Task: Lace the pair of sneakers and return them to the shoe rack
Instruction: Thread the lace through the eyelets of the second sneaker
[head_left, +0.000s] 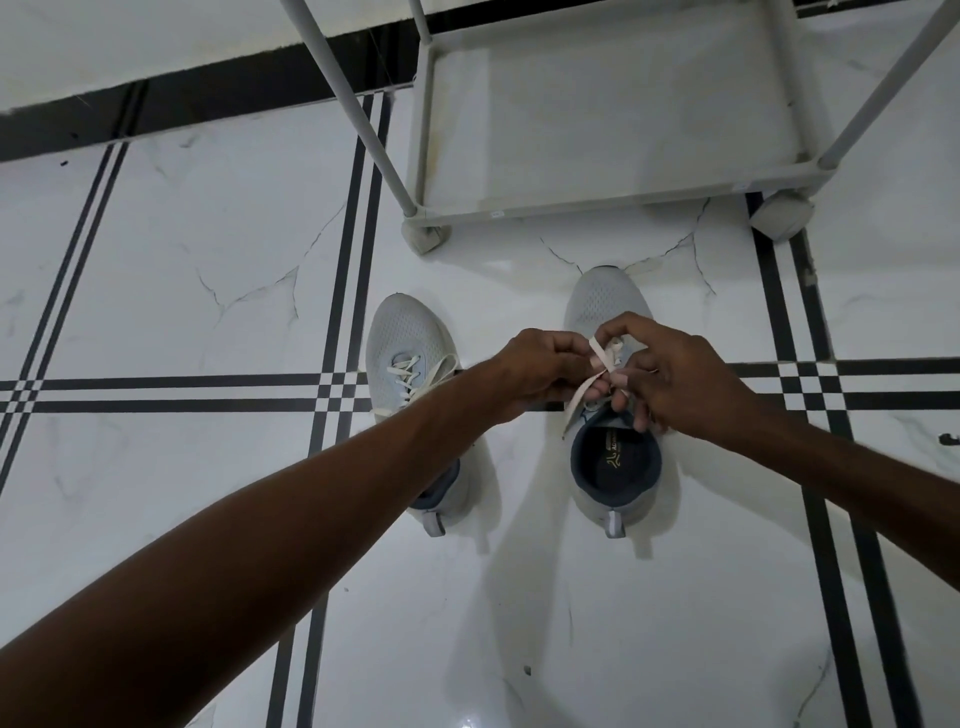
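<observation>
The left hand (540, 371) is curled closed, its fingers pinching a cream lace (597, 366) just above the right-side sneaker (615, 457). The right hand (675, 379) meets it from the other side, thumb and forefinger pinched on the same lace near a small loop, the other fingers bent down toward the shoe's tongue. The two hands are almost touching, and the lace crosses between them; one flat end runs down and to the left past the shoe's collar. How the lace is knotted under the fingers is hard to make out, likely a half-formed bow.

This sneaker is pale grey with a dark lining, toe pointing away from the person, sole flat on the floor (182, 291). Just beside it, under the left forearm, stands the left-side sneaker (402, 343), also toe forward, its cream laces threaded through the eyelets with loose ends trailing to the sides.

Beyond the toes stands the shoe rack (613, 200), a white frame with slanting poles and a bare bottom shelf, resting on the white marble-look tiles with black stripes.
</observation>
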